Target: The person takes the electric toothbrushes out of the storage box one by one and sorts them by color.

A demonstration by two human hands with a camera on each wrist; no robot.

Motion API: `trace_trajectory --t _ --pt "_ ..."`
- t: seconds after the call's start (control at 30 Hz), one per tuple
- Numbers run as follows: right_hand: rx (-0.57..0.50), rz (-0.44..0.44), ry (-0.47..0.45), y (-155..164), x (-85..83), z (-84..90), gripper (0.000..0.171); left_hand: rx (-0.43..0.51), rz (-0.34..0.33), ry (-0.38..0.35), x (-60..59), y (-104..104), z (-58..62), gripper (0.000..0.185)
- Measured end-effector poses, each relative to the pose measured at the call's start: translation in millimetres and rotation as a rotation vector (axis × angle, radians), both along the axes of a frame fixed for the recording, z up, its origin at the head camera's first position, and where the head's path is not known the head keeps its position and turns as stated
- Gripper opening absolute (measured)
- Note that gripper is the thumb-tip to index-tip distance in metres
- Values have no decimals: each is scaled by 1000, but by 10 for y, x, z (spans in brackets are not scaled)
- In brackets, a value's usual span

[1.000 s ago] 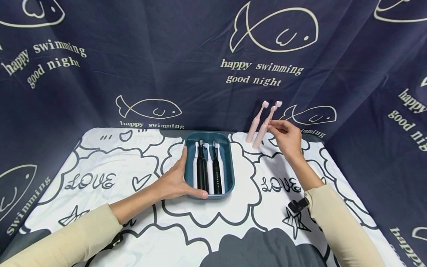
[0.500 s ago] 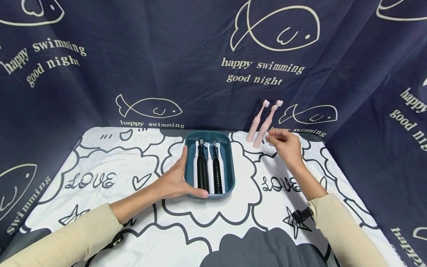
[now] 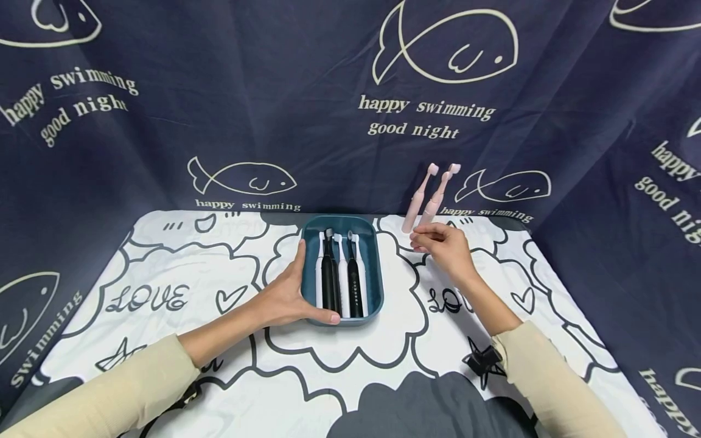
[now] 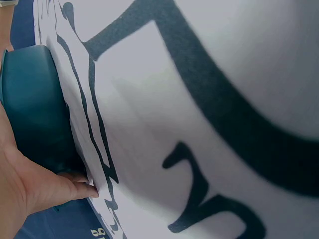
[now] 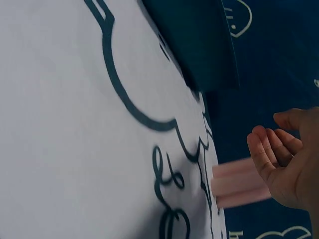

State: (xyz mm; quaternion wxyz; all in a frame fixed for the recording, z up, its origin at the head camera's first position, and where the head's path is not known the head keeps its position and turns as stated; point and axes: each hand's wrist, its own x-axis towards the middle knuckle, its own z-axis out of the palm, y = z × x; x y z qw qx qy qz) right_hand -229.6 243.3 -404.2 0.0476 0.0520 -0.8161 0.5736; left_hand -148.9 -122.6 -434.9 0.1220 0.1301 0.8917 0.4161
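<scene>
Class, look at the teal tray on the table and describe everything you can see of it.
The teal tray is a shallow rounded rectangle, apparently matte plastic, lying flat on the printed cloth near the table's back edge. Inside lie four electric toothbrushes, side by side, alternating white and black, heads pointing away from the person. The left hand touches its left wall, thumb along the near rim. The right hand is apart from it.

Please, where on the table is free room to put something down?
Free: the cloth left of the tray, and the front strip between both sleeves. Crowded: the tray, full of toothbrushes, and the back right, where the right hand nears two pink toothbrushes.
</scene>
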Motion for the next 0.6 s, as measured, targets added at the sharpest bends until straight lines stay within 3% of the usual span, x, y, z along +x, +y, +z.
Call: trace_trajectory --t 0.33,0.6 --pt "-10 75 -12 -316 100 -55 29 -17 1 -12 3 -3 9 178" --pt "17 84 -26 -517 125 -85 24 19 -8 7 -10 -2 -10 178"
